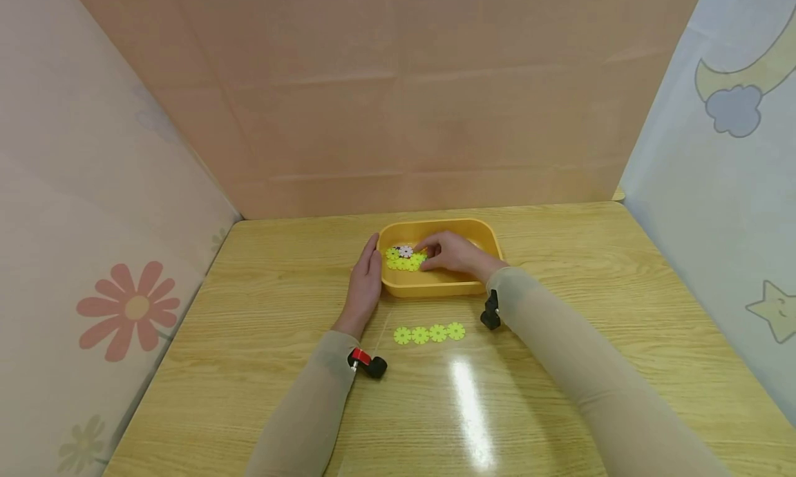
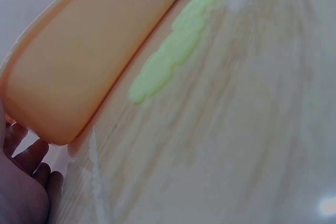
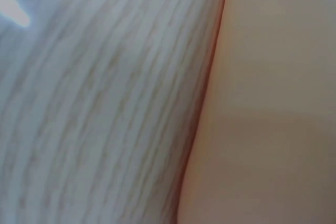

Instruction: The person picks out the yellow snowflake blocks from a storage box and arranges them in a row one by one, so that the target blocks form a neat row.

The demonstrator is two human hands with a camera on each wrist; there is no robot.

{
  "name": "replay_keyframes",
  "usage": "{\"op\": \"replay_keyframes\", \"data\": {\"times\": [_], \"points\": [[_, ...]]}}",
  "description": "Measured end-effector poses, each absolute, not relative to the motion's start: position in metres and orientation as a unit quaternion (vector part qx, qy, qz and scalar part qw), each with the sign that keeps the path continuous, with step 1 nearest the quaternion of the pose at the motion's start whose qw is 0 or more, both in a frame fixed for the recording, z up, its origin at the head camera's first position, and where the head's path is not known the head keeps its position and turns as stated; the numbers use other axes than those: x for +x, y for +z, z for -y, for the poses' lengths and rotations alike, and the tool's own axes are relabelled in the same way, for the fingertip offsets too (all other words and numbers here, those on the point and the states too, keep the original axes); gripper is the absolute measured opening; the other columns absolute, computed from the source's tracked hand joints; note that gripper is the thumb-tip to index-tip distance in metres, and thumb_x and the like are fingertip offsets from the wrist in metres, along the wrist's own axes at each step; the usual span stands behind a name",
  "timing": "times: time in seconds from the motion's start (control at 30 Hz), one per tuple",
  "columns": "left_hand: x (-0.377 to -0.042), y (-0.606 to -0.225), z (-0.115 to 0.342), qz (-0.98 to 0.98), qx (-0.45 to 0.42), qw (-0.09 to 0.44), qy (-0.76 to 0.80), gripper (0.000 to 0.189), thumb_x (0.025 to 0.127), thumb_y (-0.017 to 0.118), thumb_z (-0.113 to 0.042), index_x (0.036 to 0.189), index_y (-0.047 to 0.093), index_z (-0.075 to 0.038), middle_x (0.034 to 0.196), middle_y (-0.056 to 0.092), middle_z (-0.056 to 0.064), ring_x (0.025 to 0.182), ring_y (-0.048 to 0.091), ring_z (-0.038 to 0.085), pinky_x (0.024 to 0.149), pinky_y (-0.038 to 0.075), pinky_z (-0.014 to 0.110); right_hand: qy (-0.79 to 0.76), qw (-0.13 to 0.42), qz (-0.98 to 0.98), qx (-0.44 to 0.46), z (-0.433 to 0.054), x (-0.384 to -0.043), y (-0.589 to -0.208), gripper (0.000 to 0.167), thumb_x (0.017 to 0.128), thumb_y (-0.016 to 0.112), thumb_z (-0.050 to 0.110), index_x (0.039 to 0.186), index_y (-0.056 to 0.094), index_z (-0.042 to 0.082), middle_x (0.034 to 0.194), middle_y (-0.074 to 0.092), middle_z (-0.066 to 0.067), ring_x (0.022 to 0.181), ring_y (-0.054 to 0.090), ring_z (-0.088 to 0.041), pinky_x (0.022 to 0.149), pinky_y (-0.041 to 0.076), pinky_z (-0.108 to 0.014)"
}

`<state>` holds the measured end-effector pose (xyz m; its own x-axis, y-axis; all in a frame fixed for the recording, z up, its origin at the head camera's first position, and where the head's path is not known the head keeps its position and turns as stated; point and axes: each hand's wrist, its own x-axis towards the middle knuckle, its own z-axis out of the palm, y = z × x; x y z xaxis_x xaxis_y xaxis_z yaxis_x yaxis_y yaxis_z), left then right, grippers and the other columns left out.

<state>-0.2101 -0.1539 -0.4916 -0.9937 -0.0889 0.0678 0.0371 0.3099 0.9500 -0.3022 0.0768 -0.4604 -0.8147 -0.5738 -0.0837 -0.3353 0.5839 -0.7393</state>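
Observation:
A yellow-orange plastic tray [image 1: 435,290] stands on the wooden table, its near wall also in the left wrist view. Inside, toward its left end, lie several yellow-green notched flower discs [image 1: 403,263] and a pale pink one [image 1: 406,251]. My left hand [image 1: 364,283] rests along the tray's left side with fingers extended. Reaching over the tray's right part, my right hand [image 1: 457,253] has its fingertips right at the discs, thumb and forefinger apart. In front of the tray, several yellow-green discs [image 1: 429,334] form a row, edge to edge.
The wooden table [image 1: 280,290] extends around the tray, with a bright glare streak near the front. A brown-pink backdrop [image 1: 398,117] rises behind it, and patterned side panels [image 1: 715,207] flank the table. Small black wrist cameras [image 1: 491,312] hang at both cuffs.

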Motion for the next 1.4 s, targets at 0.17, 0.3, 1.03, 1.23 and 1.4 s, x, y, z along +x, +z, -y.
{"op": "replay_keyframes", "data": {"times": [0.17,0.3,1.03,1.23,1.4], "points": [[-0.2094,-0.4904,0.1525,0.807,0.018,0.052,-0.588,0.060,0.121,0.032,-0.048,0.177,0.030,-0.026,0.179,0.031,-0.006,0.166,0.025,0.021,0.135,0.023,0.048,-0.369,0.155,-0.879,-0.259,-0.0776,-0.3006,-0.4590,0.037,0.098,0.088,0.017,0.132,0.080,0.008,0.110,0.073,-0.006,0.101,0.062,-0.023,0.095,0.053,-0.039],[-0.2078,-0.4887,0.1512,0.807,0.023,0.048,-0.588,0.058,0.121,0.032,-0.047,0.177,0.030,-0.031,0.179,0.031,-0.008,0.166,0.025,0.020,0.135,0.023,0.047,-0.369,0.151,-0.879,-0.260,-0.0779,-0.2995,-0.4584,0.033,0.097,0.088,0.016,0.129,0.081,0.008,0.107,0.072,-0.006,0.099,0.061,-0.023,0.092,0.052,-0.038],[-0.2076,-0.4889,0.1495,0.804,0.021,0.050,-0.592,0.058,0.122,0.032,-0.045,0.177,0.030,-0.029,0.180,0.030,-0.007,0.166,0.024,0.020,0.135,0.022,0.048,-0.321,0.119,-0.901,-0.266,-0.0783,-0.2972,-0.4586,0.032,0.098,0.088,0.022,0.120,0.070,0.009,0.113,0.071,-0.007,0.105,0.065,-0.026,0.099,0.055,-0.045],[-0.2082,-0.4889,0.1496,0.803,0.021,0.050,-0.594,0.059,0.121,0.032,-0.046,0.177,0.030,-0.026,0.180,0.030,-0.007,0.166,0.024,0.020,0.135,0.022,0.048,-0.312,0.114,-0.905,-0.268,-0.0774,-0.2968,-0.4583,0.033,0.098,0.088,0.021,0.122,0.068,0.008,0.112,0.070,-0.007,0.104,0.064,-0.026,0.097,0.056,-0.044],[-0.2081,-0.4888,0.1497,0.803,0.022,0.049,-0.593,0.059,0.121,0.032,-0.047,0.177,0.030,-0.028,0.179,0.030,-0.008,0.166,0.024,0.019,0.135,0.022,0.047,-0.314,0.111,-0.905,-0.266,-0.0768,-0.2970,-0.4587,0.034,0.097,0.088,0.020,0.119,0.065,0.008,0.110,0.068,-0.008,0.100,0.063,-0.026,0.094,0.055,-0.043]]}}
